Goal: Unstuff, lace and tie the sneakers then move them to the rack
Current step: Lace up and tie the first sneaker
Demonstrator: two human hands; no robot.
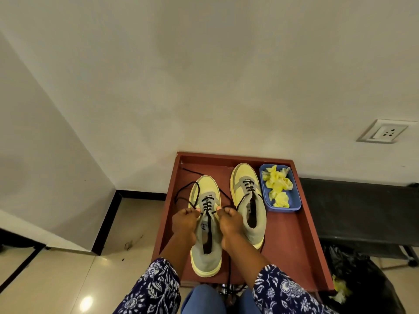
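- Left hand (184,219) and right hand (229,220) each pinch a black lace (192,189) end over the near sneaker (206,225), frame centre.
- Second sneaker (248,200) beside it on the red tray (292,241).

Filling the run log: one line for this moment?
step: lacing | left hand: pinches lace | right hand: pinches lace | near sneaker: untied | paper: in blue tub

Two yellow-and-grey sneakers stand side by side, toes toward the top of the frame, at lower centre. Near sneaker (205,225): black lace (186,196) threaded through most eyelets, loose ends looping out to upper left and right, untied. Far sneaker (248,200), just right and slightly higher: partly laced at the lower eyelets, mouth open, no stuffing visible inside.
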